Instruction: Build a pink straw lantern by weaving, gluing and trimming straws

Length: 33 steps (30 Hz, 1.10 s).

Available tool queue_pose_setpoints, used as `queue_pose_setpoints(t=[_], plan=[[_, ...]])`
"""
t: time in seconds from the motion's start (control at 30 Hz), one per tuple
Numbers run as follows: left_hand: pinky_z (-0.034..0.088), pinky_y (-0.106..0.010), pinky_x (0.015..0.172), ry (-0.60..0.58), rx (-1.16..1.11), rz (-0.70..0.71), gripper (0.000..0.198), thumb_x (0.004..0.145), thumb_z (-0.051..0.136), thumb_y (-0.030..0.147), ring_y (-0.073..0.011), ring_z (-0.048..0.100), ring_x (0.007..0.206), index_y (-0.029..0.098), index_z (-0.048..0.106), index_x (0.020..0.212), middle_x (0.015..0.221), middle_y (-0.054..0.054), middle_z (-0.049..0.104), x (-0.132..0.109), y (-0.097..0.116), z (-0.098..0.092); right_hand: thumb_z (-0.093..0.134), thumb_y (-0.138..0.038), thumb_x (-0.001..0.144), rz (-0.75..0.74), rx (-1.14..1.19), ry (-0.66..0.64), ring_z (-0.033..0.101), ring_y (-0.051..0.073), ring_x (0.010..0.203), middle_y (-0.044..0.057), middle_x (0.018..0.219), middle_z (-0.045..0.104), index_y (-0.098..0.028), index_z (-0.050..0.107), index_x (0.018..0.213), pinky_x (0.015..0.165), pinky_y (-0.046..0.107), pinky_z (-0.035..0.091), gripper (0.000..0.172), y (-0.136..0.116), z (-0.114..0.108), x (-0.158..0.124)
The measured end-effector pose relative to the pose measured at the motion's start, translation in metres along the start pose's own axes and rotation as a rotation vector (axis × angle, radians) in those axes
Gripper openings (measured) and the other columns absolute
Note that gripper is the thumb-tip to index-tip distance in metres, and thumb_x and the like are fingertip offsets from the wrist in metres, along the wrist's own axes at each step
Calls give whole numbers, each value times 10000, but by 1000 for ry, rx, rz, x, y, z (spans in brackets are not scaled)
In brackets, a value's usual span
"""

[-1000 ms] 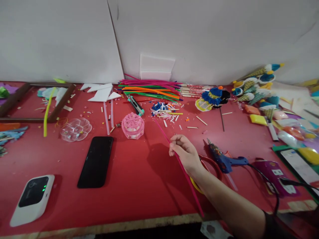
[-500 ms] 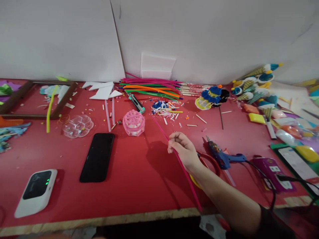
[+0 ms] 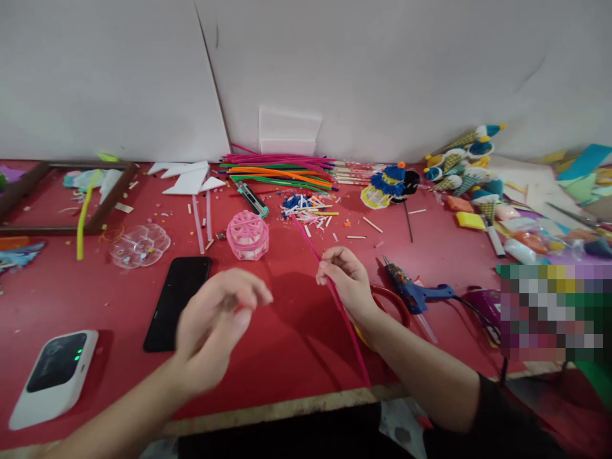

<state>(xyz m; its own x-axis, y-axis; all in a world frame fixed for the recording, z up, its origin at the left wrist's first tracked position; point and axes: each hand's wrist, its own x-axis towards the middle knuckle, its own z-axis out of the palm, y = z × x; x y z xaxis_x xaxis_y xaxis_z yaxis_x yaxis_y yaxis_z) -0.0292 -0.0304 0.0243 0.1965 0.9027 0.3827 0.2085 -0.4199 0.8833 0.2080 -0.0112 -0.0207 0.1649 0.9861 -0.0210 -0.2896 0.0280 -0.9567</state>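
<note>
A long magenta pipe cleaner (image 3: 348, 325) slants from near the pile of cut bits down toward the table's front edge. My right hand (image 3: 348, 280) pinches it near its middle. My left hand (image 3: 217, 325) hovers over the lower right part of a black phone (image 3: 167, 312), fingers curved and apart, holding nothing. Beyond the hands sits a round pink lattice piece (image 3: 247, 236). Under and beside my right wrist lie scissors with red and yellow handles (image 3: 394, 305), partly hidden by the wrist.
Coloured pipe cleaners (image 3: 282, 171) lie in a bundle at the back, with small cut bits (image 3: 308, 207) before them. A blue glue gun (image 3: 415, 290) is on the right, cone-shaped figures (image 3: 459, 166) behind. A white device (image 3: 52, 376) lies front left; a cutter (image 3: 252, 197) rests back centre.
My left hand has come into view from the lower left. My right hand still pinches the magenta pipe cleaner. The camera view has shifted slightly to the right.
</note>
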Motion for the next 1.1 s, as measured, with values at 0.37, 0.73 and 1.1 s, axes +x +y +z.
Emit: queue_pose_setpoints(t=[0.37, 0.73, 1.1], plan=[[585, -252, 634, -76, -240, -339, 284, 848, 702, 287, -130, 681, 691, 185, 589, 1088, 916, -47, 733, 12, -34, 23, 772, -370, 810, 175, -335, -595, 540, 85, 572, -38, 667, 617, -192, 692, 855, 549, 228, 434, 200, 0, -1, -15], [630, -216, 702, 12, -414, -448, 120, 859, 713, 278, -81, 672, 656, 186, 751, 927, 757, 25, 648, 6, -35, 19, 790, -375, 778, 247, -303, -460, 579, 77, 503, -43, 665, 663, -203, 633, 930, 525, 219, 463, 278, 2, -8, -5], [567, -136, 610, 210, -668, -625, 353, 661, 917, 440, -50, 611, 567, 188, 724, 816, 620, 54, 648, 7, -34, 21, 794, -319, 839, 394, -111, -938, 666, 93, 646, 0, 707, 706, -178, 572, 827, 643, 219, 495, 263, -12, -15, -13]])
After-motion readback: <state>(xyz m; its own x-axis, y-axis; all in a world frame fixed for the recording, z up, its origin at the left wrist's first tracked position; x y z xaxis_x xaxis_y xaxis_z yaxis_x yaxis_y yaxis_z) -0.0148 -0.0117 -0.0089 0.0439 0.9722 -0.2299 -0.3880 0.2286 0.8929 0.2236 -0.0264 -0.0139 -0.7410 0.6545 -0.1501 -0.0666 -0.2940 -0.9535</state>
